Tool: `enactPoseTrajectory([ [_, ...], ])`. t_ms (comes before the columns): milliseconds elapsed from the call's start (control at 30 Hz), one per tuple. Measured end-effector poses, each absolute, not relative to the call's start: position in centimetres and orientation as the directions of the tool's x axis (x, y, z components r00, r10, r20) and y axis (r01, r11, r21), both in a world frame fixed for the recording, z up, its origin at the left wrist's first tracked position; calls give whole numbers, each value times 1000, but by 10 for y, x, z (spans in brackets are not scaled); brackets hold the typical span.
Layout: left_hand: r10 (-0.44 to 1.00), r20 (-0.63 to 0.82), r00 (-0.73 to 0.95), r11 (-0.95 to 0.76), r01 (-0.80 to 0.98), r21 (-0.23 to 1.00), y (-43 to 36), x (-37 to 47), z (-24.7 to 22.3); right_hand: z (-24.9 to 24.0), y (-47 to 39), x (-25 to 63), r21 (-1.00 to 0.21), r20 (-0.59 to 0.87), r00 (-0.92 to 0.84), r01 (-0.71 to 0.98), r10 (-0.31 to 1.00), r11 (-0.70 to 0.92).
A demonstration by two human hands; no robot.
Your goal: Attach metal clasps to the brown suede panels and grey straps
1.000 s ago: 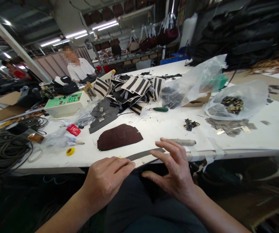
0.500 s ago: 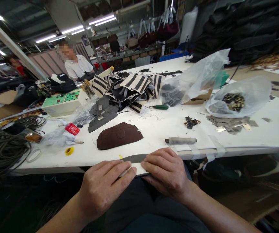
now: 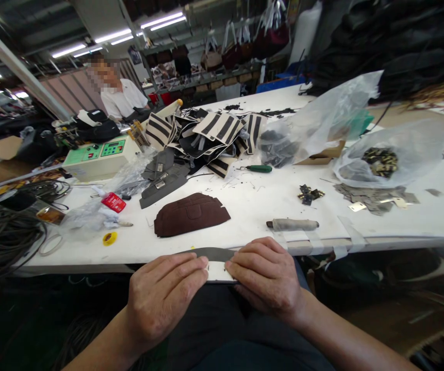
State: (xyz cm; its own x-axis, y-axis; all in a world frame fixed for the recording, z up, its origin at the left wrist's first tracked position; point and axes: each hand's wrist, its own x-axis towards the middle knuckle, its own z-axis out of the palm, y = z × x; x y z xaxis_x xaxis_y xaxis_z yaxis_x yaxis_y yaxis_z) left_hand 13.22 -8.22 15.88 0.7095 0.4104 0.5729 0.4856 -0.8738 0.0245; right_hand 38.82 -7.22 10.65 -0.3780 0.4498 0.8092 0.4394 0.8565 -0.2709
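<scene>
My left hand and my right hand both grip a flat pale piece with a dark strip along its top, held at the near edge of the white table. The fingers of both hands curl over the piece, so only its middle shows between them. A brown padded panel lies on the table just beyond my hands. To its right rests a grey-handled tool.
Striped black-and-cream panels and grey pieces are piled mid-table. Plastic bags of hardware sit right, with small metal fittings loose nearby. A green screwdriver, a control box and coiled cables lie left. A seated person is at the far side.
My right hand came down from open above the table edge and closed on the piece beside my left hand. Both hands then drew the piece slightly toward me.
</scene>
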Motion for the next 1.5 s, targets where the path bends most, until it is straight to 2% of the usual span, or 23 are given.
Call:
enactPoseTrajectory([
  [300,485,561,671,-859,486,163,-70,133,139,97,-64,375,-327,680,-523,410,514,851],
  [467,511,556,655,-849,487,206,-63,135,124,83,-64,369,-390,601,-511,483,614,784],
  [567,510,573,641,-843,506,183,-61,132,120,79,-65,375,-433,607,-424,533,672,727],
  [667,531,615,583,-801,582,141,-61,130,120,76,-68,385,-558,634,-161,582,756,591],
  [700,542,633,553,-778,614,129,-62,131,120,75,-70,386,-651,586,-60,560,808,512],
  [767,559,657,506,-738,665,116,-66,138,115,73,-76,384,-865,353,69,405,933,298],
  [800,565,664,489,-724,681,115,-69,143,111,72,-80,380,-942,209,75,285,975,179],
  [867,582,660,475,-710,692,129,-77,155,101,68,-87,368,-999,-4,21,34,1000,-4],
  [967,633,600,489,-703,687,183,-92,172,83,57,-97,351,-967,-110,5,-233,994,-106],
  [1067,675,491,551,-713,659,240,-105,179,70,41,-101,346,-921,-208,42,-345,977,-182],
  [1233,687,321,652,-726,617,303,-105,174,56,14,-90,354,-900,-304,153,-369,940,-231],
  [1500,634,275,723,-770,561,302,-72,165,28,-3,-70,354,-909,-338,348,-360,874,-208],
])
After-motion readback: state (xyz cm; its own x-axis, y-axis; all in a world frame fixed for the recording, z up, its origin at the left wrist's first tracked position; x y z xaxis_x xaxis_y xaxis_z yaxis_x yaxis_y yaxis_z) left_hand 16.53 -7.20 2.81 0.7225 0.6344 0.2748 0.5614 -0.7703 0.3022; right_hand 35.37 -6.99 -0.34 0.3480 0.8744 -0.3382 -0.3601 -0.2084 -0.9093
